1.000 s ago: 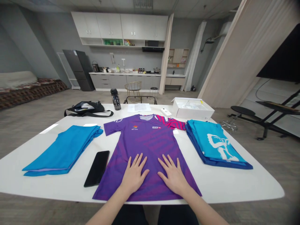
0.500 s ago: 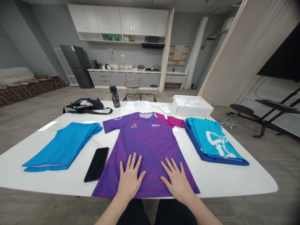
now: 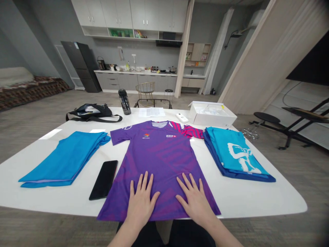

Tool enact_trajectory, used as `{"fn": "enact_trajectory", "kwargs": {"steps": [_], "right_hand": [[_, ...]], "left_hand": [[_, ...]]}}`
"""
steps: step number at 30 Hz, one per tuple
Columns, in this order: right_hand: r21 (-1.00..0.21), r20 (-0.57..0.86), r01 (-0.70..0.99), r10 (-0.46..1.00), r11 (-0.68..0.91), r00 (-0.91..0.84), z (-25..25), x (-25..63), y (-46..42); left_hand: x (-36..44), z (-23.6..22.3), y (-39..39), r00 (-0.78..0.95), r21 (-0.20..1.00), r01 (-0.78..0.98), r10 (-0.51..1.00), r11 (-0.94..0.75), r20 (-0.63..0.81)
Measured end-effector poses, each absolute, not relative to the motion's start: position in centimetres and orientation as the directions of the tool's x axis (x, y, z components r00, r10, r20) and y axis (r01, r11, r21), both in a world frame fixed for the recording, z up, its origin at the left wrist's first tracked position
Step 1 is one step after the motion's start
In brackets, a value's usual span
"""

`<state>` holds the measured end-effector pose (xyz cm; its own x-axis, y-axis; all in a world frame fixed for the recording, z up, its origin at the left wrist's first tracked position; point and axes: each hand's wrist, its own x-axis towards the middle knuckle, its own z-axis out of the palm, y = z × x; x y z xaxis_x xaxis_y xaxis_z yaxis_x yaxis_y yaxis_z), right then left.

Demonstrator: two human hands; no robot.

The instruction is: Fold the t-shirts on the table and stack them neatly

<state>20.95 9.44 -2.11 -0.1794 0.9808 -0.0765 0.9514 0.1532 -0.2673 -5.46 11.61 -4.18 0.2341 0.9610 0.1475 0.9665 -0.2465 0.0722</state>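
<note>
On the white table (image 3: 252, 199), hands (image 3: 140, 204) lie splayed over a purple shirt (image 3: 159, 154), gripping nothing, slightly farther apart than before.

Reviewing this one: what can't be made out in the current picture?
All in the head view:
Palms of the left hand and right hand: turned down over the purple shirt, hidden by the hands themselves.
The shirt's back: hidden beneath its front.
Writing on the paper: too small.
Dark panel: cut off by the right edge.
</note>
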Motion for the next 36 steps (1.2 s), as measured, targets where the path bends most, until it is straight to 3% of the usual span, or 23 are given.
{"fn": "enact_trajectory", "kwargs": {"steps": [5, 8, 14, 16, 18, 21, 32, 36], "right_hand": [[-0.298, -0.067, 0.940, 0.978, 0.167, -0.195, -1.9, 21.2, 8.8], [-0.320, 0.016, 0.929, 0.982, 0.184, -0.189, -1.7, 22.4, 10.2], [-0.460, 0.225, 0.880, 0.974, 0.120, -0.015, -0.8, 27.7, 22.9], [-0.502, 0.174, 0.865, 0.979, -0.007, 0.109, -0.3, 29.8, 28.5], [-0.482, 0.088, 0.846, 0.948, -0.229, 0.307, 0.1, 31.6, 33.3], [-0.450, 0.029, 0.812, 0.903, -0.372, 0.430, 0.1, 33.7, 38.1], [-0.413, -0.059, 0.702, 0.786, -0.580, 0.615, -1.4, 37.4, 44.2], [-0.404, -0.092, 0.679, 0.766, -0.613, 0.637, -1.2, 38.5, 46.1]], "left_hand": [[-5.6, -3.8, 11.8, 0.309, 0.102, 0.938, 0.931, -0.332, 0.192], [-4.4, -2.8, 11.8, 0.422, 0.128, 0.882, 0.881, -0.454, 0.215], [3.1, 0.3, 11.7, 0.746, 0.363, 0.564, 0.646, -0.742, 0.161], [6.4, 0.8, 11.8, 0.809, 0.418, 0.484, 0.575, -0.769, 0.121], [9.6, 0.7, 11.9, 0.849, 0.406, 0.439, 0.518, -0.801, 0.104], [13.0, 0.0, 12.1, 0.874, 0.360, 0.411, 0.474, -0.837, 0.106], [14.6, -2.5, 11.9, 0.934, 0.337, 0.299, 0.346, -0.893, 0.086], [16.6, -3.0, 11.8, 0.924, 0.380, 0.372, 0.376, -0.847, -0.068]]}}
